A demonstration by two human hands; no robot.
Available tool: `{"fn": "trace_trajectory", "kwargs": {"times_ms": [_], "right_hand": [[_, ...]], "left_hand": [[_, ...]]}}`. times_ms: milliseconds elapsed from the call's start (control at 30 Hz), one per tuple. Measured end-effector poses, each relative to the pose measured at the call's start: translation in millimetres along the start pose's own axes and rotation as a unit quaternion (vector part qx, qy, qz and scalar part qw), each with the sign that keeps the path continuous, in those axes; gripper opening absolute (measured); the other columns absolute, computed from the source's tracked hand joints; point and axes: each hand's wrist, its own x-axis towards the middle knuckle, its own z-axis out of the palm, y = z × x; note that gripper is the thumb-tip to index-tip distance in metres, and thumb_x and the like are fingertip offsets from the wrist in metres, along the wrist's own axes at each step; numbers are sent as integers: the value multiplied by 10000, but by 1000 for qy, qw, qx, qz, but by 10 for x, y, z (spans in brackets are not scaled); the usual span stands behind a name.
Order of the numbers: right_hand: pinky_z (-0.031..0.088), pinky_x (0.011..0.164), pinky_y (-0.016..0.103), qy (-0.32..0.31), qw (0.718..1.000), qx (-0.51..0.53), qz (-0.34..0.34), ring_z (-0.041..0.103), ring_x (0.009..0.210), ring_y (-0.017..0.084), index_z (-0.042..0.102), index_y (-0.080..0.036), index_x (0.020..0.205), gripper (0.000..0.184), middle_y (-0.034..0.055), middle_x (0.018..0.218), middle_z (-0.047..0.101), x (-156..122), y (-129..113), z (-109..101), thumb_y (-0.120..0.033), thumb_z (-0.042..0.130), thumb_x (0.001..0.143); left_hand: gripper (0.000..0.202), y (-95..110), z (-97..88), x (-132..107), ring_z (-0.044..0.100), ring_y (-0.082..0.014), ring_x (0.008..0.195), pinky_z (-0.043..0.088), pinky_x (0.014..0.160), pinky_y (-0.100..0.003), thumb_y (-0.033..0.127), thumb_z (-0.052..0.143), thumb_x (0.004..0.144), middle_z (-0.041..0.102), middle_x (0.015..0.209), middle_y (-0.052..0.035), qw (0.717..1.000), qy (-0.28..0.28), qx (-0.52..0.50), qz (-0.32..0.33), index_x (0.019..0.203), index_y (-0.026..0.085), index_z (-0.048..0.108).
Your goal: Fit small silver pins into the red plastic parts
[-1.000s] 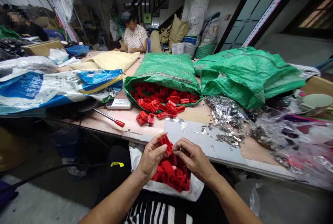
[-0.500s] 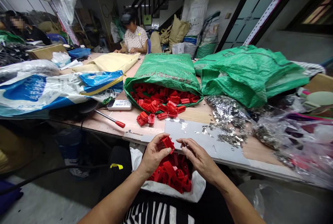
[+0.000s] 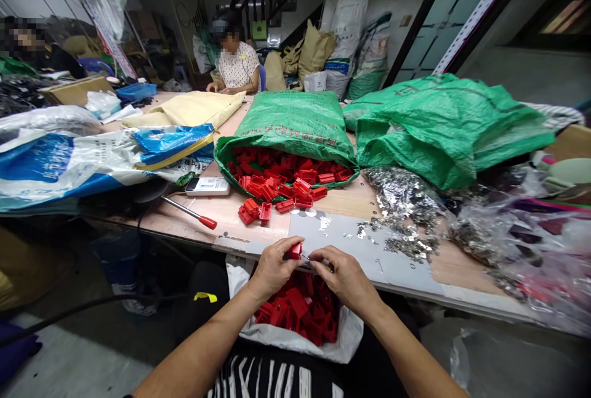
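My left hand (image 3: 272,268) pinches a small red plastic part (image 3: 295,251) at the table's front edge. My right hand (image 3: 344,278) is closed against that part, its fingertips pressed on a small metal piece too tiny to name for sure. Below both hands a white bag (image 3: 295,339) in my lap holds several red parts (image 3: 300,308). Further back on the table an open green sack (image 3: 295,124) spills more red parts (image 3: 277,185). Loose shiny metal bits (image 3: 401,213) lie to the right of my hands.
A second green sack (image 3: 443,127), clear plastic bags (image 3: 517,231), a red-handled screwdriver (image 3: 191,213), a white device (image 3: 207,186) and a blue-white sack (image 3: 92,158) lie on the table. Two people (image 3: 235,59) sit at the far end. A black cable (image 3: 92,308) runs at lower left.
My hands came together again after parting slightly. The right fingertips now press onto the red part held by the left hand, a little higher at the table edge.
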Motion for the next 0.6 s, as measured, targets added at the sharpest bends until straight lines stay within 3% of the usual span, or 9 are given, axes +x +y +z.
{"fn": "trace_trajectory", "kwargs": {"times_ms": [333, 600], "right_hand": [[452, 761, 298, -31, 999, -15, 3, 605, 838, 187, 675, -211, 931, 177, 40, 896, 646, 30, 33, 20, -196, 501, 899], [418, 693, 291, -68, 995, -24, 67, 610, 811, 202, 663, -210, 824, 152, 29, 838, 682, 138, -56, -52, -188, 515, 855]], "left_hand": [[426, -21, -19, 8, 635, -220, 1007, 459, 929, -352, 146, 683, 718, 706, 1096, -52, 999, -19, 29, 12, 1127, 262, 674], [425, -28, -27, 1, 637, -220, 976, 462, 902, -343, 130, 689, 705, 713, 1073, -48, 1000, -23, 11, 3, 1105, 272, 690]]}}
